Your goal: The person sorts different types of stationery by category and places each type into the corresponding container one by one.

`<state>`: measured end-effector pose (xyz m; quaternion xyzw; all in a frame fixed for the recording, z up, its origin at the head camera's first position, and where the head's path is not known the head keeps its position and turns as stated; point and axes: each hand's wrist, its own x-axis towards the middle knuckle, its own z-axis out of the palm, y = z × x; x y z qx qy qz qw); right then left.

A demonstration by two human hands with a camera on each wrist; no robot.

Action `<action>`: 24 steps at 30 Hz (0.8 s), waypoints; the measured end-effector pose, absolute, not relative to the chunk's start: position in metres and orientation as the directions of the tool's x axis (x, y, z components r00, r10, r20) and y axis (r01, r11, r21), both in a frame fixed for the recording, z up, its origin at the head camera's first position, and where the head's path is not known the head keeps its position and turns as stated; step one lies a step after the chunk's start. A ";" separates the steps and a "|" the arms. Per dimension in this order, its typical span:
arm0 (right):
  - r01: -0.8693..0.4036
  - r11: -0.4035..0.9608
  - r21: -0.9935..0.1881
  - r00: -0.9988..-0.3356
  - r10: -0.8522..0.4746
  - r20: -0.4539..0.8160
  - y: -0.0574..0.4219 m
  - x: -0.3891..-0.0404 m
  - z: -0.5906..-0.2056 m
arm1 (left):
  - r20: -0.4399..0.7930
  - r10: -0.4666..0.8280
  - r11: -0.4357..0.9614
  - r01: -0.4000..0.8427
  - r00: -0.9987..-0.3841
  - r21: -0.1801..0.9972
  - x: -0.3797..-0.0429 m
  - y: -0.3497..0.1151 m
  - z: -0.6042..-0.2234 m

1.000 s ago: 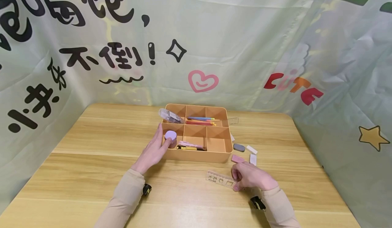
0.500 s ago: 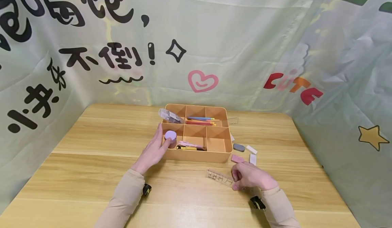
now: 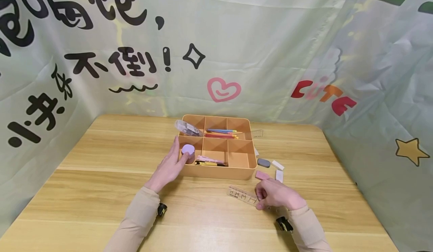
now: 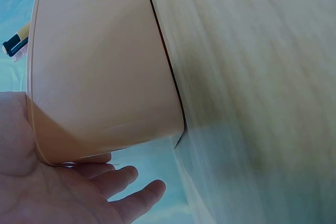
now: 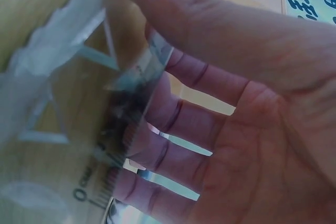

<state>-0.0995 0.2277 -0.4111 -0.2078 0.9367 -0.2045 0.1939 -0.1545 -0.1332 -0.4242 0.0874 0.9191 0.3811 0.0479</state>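
Note:
My right hand (image 3: 278, 195) pinches a clear ruler (image 3: 241, 196) by its right end, just in front of the box. In the right wrist view the wavy edge and cut-out shapes of the ruler (image 5: 63, 93) show close up, with the thumb on one face and fingers behind. The left hand (image 3: 168, 168) holds the front left corner of a tan organizer box (image 3: 216, 173), thumb over the rim and fingers along the outer left wall (image 4: 110, 145). Beside that thumb stands a purple rounded item (image 3: 188, 151). Pink and yellow-black pens (image 3: 210, 163) lie in the front compartments.
Right of the box lie a grey eraser (image 3: 264, 163), a pink eraser (image 3: 262, 175) and small white blocks (image 3: 279, 175). Back compartments hold a clear grey-tinted item (image 3: 187, 128) and several pencils (image 3: 221, 135). Another clear ruler (image 3: 258, 133) sticks out past the right rim. A printed cloth (image 3: 270, 56) backs the table.
The clear ruler in my right hand has tilted slightly, its free left end shifting up a little. My left hand and the box stay in place.

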 end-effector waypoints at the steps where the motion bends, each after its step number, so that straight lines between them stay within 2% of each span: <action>1: -0.311 0.830 -0.462 -0.839 -0.469 -0.277 0.228 -0.099 -0.411 | -0.023 0.196 0.693 0.122 -0.980 0.710 -0.154 -0.133 -0.424; 6: -0.321 0.818 -0.477 -0.835 -0.482 -0.265 0.229 -0.099 -0.411 | -0.027 0.192 0.694 0.116 -0.981 0.711 -0.154 -0.133 -0.424; 11: -0.327 0.756 -0.567 -0.810 -0.533 -0.244 0.232 -0.101 -0.408 | -0.024 0.193 0.693 0.119 -0.981 0.711 -0.154 -0.134 -0.425; 19: -0.419 0.584 -0.695 -0.743 -0.661 -0.107 0.239 -0.108 -0.404 | -0.009 0.200 0.690 0.134 -0.980 0.712 -0.155 -0.134 -0.425; 24: -0.368 0.435 -0.822 -0.721 -0.692 -0.043 0.241 -0.109 -0.404 | -0.011 0.200 0.690 0.133 -0.980 0.711 -0.155 -0.134 -0.425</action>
